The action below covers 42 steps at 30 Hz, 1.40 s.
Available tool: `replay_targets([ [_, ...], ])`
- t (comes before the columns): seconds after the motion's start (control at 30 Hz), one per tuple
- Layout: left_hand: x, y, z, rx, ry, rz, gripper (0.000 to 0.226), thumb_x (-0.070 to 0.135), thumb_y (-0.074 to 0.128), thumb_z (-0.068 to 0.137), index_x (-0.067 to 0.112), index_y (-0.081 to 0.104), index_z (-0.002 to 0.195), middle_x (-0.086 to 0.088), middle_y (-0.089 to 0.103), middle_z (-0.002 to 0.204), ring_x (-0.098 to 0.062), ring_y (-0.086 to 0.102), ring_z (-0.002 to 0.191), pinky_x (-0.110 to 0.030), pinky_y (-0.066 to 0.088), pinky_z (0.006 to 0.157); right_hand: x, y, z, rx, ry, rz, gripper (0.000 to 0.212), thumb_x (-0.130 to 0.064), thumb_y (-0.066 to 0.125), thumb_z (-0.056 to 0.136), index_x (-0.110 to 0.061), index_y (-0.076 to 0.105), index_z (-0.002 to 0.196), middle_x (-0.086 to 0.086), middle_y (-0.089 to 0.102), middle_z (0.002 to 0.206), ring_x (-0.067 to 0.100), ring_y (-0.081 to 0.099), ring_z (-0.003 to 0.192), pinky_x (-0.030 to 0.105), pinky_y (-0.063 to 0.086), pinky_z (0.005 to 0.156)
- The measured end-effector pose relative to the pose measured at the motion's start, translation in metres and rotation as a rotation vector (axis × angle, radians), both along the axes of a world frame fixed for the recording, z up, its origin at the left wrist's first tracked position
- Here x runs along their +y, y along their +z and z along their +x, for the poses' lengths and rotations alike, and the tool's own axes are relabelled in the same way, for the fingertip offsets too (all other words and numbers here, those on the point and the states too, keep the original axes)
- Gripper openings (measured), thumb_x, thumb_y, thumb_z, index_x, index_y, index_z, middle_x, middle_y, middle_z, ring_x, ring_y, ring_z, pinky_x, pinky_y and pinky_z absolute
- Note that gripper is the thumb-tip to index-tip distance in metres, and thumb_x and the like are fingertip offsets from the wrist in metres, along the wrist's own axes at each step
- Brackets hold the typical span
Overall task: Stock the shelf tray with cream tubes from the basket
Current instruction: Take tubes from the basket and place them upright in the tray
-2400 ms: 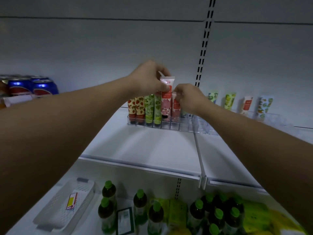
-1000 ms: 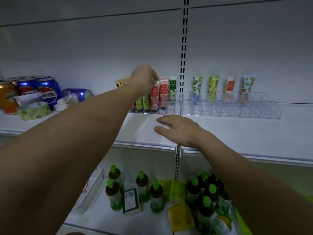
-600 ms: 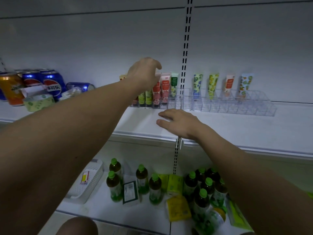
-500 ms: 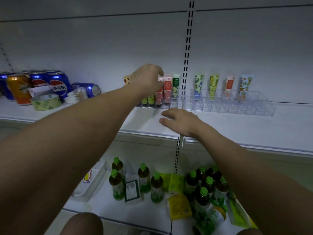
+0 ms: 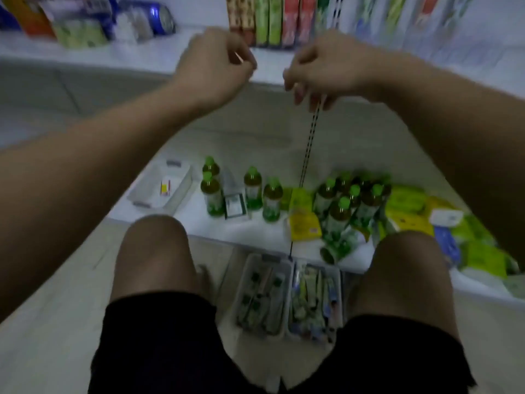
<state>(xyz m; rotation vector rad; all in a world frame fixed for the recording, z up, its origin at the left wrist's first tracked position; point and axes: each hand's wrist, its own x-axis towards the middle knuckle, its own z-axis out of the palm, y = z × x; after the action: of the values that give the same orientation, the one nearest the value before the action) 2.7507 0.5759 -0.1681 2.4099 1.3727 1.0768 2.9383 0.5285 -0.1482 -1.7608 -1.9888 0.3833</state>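
Where basket (image 5: 261, 297) sits, tubes (image 5: 262, 300) lie lengthwise.

Upper shelf (image 5: 147, 56), white: row of cream tubes (image 5: 272, 21) standing toward its back, middle; a blue can (image 5: 159, 19) on its side near the left end, with blurred packs beside it.

Lower shelf (image 5: 255, 234), white: white basket (image 5: 160, 189) at the left end, holding what looks like one small pack. Green-capped bottles (image 5: 252, 189) stand along the middle. One bottle (image 5: 338, 248) lies tipped at the front edge. Yellow and green packets (image 5: 409, 206) toward the right end.

Floor (image 5: 56, 322), pale: two baskets of tubes (image 5: 287, 300) side by side, just below the lower shelf's front edge.
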Motion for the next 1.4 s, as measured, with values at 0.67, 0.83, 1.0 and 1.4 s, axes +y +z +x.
replay_targets([
  [0.67,-0.032,-0.364,-0.008,0.188,0.176,-1.094,0.021,0.011,0.058,0.088,0.000,0.070,0.101,-0.014,0.069,0.095,-0.026,0.066,0.085,-0.033,0.058,0.074,-0.026,-0.374,-0.047,0.108,-0.233,-0.895,0.022,-0.009,0.052,0.093,-0.011,0.051,0.072,0.004,0.052,0.061,0.014,0.049,0.049,0.021,0.042,0.041],
  [0.83,-0.053,-0.454,0.002,0.294,0.262,-1.233,0.029,0.014,0.061,0.090,0.001,0.059,0.116,-0.013,0.064,0.107,-0.024,0.062,0.092,-0.029,0.051,0.073,-0.026,-0.466,-0.057,0.174,-0.258,-1.008,0.042,-0.008,0.044,0.099,-0.016,0.037,0.059,0.007,0.036,0.060,0.017,0.035,0.051,0.031,0.043,0.054],
  [1.0,-0.089,-0.522,0.011,0.304,0.260,-1.300,0.013,0.019,0.052,0.096,0.009,0.060,0.099,-0.009,0.063,0.099,-0.022,0.058,0.084,-0.030,0.042,0.070,-0.009,-0.542,-0.076,0.220,-0.410,-1.060,0.040,-0.025,0.050,0.100,-0.018,0.036,0.063,0.006,0.035,0.057,0.019,0.036,0.049,0.029,0.037,0.050],
  [1.4,-0.118,-0.568,0.031,0.286,0.345,-1.311,0.038,0.013,0.049,0.097,0.006,0.041,0.134,-0.020,0.052,0.130,-0.038,0.054,0.115,-0.048,0.052,0.090,0.021,-0.581,-0.065,0.655,-0.730,-1.115,0.024,0.009,0.052,0.091,-0.013,0.047,0.082,0.012,0.051,0.080,0.026,0.059,0.068,0.022,0.047,0.040],
])
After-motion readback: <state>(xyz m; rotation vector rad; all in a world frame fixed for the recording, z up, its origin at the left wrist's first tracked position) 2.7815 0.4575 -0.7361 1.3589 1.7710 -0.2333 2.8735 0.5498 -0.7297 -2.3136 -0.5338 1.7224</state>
